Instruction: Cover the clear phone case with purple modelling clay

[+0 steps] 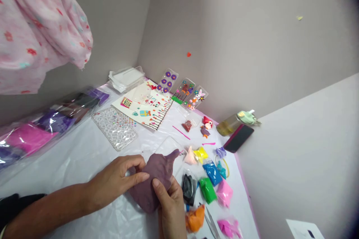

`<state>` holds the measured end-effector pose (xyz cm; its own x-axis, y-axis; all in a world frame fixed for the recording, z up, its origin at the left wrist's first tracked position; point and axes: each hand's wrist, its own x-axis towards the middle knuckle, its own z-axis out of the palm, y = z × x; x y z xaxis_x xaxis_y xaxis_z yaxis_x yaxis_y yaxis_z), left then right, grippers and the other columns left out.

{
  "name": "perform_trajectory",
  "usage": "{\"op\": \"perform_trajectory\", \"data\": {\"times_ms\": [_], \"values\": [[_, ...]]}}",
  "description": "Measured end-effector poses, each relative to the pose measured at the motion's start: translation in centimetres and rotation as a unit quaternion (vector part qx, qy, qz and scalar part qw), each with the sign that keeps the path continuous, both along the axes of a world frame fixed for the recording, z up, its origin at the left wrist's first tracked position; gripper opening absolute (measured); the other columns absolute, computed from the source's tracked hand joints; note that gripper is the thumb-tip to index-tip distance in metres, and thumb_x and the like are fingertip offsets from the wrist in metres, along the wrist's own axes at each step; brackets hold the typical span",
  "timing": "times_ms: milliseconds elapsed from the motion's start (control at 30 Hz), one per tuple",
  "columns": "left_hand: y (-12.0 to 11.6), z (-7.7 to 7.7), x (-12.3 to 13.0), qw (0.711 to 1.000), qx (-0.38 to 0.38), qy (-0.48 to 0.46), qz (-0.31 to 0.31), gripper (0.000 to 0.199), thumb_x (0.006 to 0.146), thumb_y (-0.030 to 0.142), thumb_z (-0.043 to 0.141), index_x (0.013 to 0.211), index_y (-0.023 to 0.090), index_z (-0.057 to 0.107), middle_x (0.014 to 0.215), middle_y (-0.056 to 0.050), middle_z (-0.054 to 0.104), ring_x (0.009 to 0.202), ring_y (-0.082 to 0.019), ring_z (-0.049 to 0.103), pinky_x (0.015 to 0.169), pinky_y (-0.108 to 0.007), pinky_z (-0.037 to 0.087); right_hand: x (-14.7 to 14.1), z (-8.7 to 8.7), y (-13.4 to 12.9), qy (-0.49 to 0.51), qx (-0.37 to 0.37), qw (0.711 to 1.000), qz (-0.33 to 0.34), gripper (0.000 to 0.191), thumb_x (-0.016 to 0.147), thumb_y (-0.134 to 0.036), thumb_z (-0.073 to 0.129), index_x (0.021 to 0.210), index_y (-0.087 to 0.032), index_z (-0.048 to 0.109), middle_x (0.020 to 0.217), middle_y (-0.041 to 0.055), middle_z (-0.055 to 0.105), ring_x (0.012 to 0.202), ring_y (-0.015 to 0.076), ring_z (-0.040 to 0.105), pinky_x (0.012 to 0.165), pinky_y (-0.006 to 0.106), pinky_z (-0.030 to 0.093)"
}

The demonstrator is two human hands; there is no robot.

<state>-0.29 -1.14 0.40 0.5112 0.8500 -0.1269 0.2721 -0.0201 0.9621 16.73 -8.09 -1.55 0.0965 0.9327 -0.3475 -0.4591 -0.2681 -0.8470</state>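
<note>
A big lump of purple-brown clay (153, 185) is held up over the white-covered table, with a narrow stub sticking out at its upper right. My left hand (123, 179) grips its left side, thumb and fingers pressed into it. On the lower right side, my right hand (171, 198) holds the same lump, thumb on its front. Behind the clay lies a clear plastic sheet (168, 145). Just right of my hands are small packets of clay, among them black (189, 188), green (208, 190) and orange (195, 218).
Scissors (212, 224) lie by the orange packet. A decorated paper (146, 104) and a rhinestone sheet (114, 129) lie farther back. Bagged clay (30, 136) lines the left wall. A phone (239, 138) leans by a bottle (228, 125) at the right edge.
</note>
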Motion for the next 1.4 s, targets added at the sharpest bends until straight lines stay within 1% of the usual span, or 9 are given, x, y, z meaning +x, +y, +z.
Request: {"op": "perform_trajectory", "data": {"times_ms": [133, 333, 500, 633, 833, 1000, 1067, 1267, 1400], "values": [[-0.19, -0.39, 0.07, 0.998, 0.056, 0.016, 0.009, 0.032, 0.093, 0.044, 0.051, 0.07, 0.022, 0.049, 0.075, 0.003, 0.054, 0.076, -0.018, 0.054, 0.07, -0.026, 0.042, 0.14, 0.18, 0.07, -0.014, 0.004, 1.0, 0.0, 0.046, 0.073, -0.039, 0.088, 0.112, -0.016, 0.076, 0.103, 0.0111, 0.081, 0.095, 0.0281, 0.074, 0.092, 0.043, 0.057], [0.05, -0.29, -0.06, 0.998, -0.029, -0.062, -0.015, 0.047, 0.101, 0.054, 0.032, 0.069, 0.022, 0.045, 0.072, 0.003, 0.05, 0.072, -0.018, 0.05, 0.069, -0.027, 0.042, 0.24, 0.03, 0.13, 0.008, 0.004, 1.0, -0.01, 0.038, 0.076, -0.039, 0.086, 0.106, -0.018, 0.077, 0.101, 0.0089, 0.081, 0.091, 0.0262, 0.075, 0.087, 0.038, 0.059], [0.08, -0.61, -0.02, 1.0, 0.007, 0.003, -0.018, 0.035, 0.091, 0.048, 0.056, 0.07, 0.022, 0.046, 0.071, 0.004, 0.048, 0.072, -0.017, 0.048, 0.068, -0.027, 0.036, 0.12, 0.05, 0.11, 0.015, 0.007, 1.0, -0.025, 0.038, 0.077, -0.036, 0.085, 0.109, -0.018, 0.076, 0.102, 0.0087, 0.081, 0.092, 0.0262, 0.075, 0.087, 0.039, 0.058], [0.12, -0.63, 0.0, 0.999, 0.043, 0.008, -0.022, 0.039, 0.096, 0.046, 0.048, 0.066, 0.022, 0.041, 0.071, 0.003, 0.047, 0.072, -0.018, 0.049, 0.069, -0.027, 0.035, 0.12, 0.07, 0.07, 0.014, 0.006, 1.0, -0.019, 0.04, 0.075, -0.037, 0.087, 0.109, -0.017, 0.077, 0.107, 0.0106, 0.081, 0.093, 0.0269, 0.074, 0.089, 0.041, 0.058], [0.27, -0.01, -0.11, 0.995, -0.054, -0.078, -0.023, 0.046, 0.101, 0.053, 0.032, 0.071, 0.022, 0.047, 0.074, 0.002, 0.05, 0.076, -0.019, 0.051, 0.075, -0.028, 0.04, -0.1, 0.4, 0.11, 0.027, 0.005, 0.998, -0.055, 0.034, 0.077, -0.036, 0.085, 0.105, -0.019, 0.078, 0.1, 0.008, 0.082, 0.092, 0.0257, 0.075, 0.087, 0.038, 0.058], [0.16, -0.35, -0.13, 0.997, -0.055, -0.043, -0.033, 0.032, 0.092, 0.046, 0.057, 0.072, 0.021, 0.051, 0.071, 0.005, 0.048, 0.072, -0.017, 0.046, 0.069, -0.027, 0.036, -0.14, 0.57, 0.23, 0.028, -0.003, 0.998, -0.06, 0.03, 0.075, -0.036, 0.086, 0.098, -0.019, 0.078, 0.091, 0.0059, 0.081, 0.089, 0.0256, 0.075, 0.085, 0.037, 0.059], [0.1, -0.51, -0.15, 0.998, -0.05, -0.038, -0.029, 0.03, 0.092, 0.045, 0.056, 0.074, 0.021, 0.053, 0.072, 0.005, 0.049, 0.072, -0.016, 0.046, 0.069, -0.026, 0.036, -0.06, 0.42, 0.27, 0.032, 0.001, 0.998, -0.062, 0.03, 0.075, -0.036, 0.086, 0.099, -0.02, 0.077, 0.091, 0.0056, 0.081, 0.089, 0.0255, 0.075, 0.085, 0.037, 0.059], [0.26, -0.25, -0.14, 0.99, -0.083, -0.096, -0.055, 0.044, 0.099, 0.055, 0.04, 0.072, 0.021, 0.049, 0.073, 0.004, 0.047, 0.073, -0.017, 0.046, 0.071, -0.027, 0.038, 0.27, 0.59, 0.58, 0.045, -0.008, 0.997, -0.068, 0.032, 0.071, -0.037, 0.09, 0.095, -0.02, 0.078, 0.09, 0.0052, 0.081, 0.091, 0.0257, 0.075, 0.087, 0.037, 0.059], [0.27, -0.07, -0.03, 0.994, -0.078, -0.055, -0.059, 0.03, 0.09, 0.047, 0.06, 0.077, 0.021, 0.057, 0.075, 0.004, 0.053, 0.076, -0.018, 0.049, 0.072, -0.027, 0.038, 0.24, 0.75, 0.5, 0.05, -0.009, 0.996, -0.07, 0.03, 0.07, -0.036, 0.09, 0.094, -0.021, 0.078, 0.088, 0.0046, 0.081, 0.088, 0.0248, 0.075, 0.086, 0.037, 0.059]]}}
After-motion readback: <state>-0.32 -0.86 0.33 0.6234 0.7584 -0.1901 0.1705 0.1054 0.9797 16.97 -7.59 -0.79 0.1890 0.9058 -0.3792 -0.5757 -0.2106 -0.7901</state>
